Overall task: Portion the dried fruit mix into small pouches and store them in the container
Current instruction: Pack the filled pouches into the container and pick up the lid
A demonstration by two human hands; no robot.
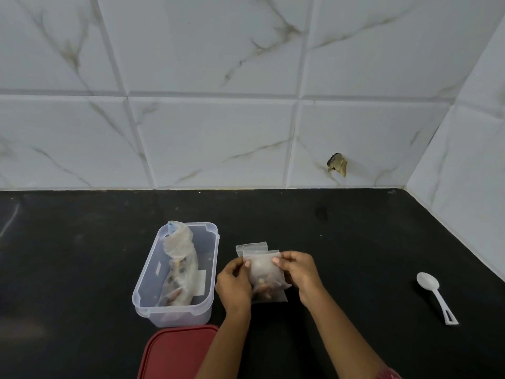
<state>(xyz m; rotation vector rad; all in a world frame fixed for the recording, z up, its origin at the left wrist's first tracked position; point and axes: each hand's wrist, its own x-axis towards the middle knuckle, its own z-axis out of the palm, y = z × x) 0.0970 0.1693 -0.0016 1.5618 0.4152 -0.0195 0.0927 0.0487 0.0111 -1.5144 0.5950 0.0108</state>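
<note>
A: What are the 2 hands doing?

B: The left hand [234,285] is gripping the left edge of a small clear pouch [264,272], with the thumb pressing on the front near the top corner. The right hand [297,272] is pinching the right edge in the same way. Both hands are closed on the pouch and are holding it upright just above the black countertop [355,242].

A: What is the pouch holding?

B: A small portion of dried fruit mix is sitting in its lower half (the individual pieces are too blurred to identify). Whether the top seal is closed cannot be told.

A: Is anything lying behind it?

B: More empty pouches [251,247] are showing just behind the held one; how many cannot be told.

A: Where is the container?

B: The clear rectangular container [175,310] is standing open on the countertop, just left of the left hand. 1 larger twisted plastic bag of fruit mix [179,265] is lying lengthwise inside it, with its twisted neck leaning against the far rim.

A: And the lid?

B: A red lid [175,351] is lying flat in front of the container, partly covered by the left forearm.

A: Any other tools?

B: 1 white plastic spoon [434,294] is lying bowl-up well to the right, apart from both hands, near the tiled wall [218,132].
</note>
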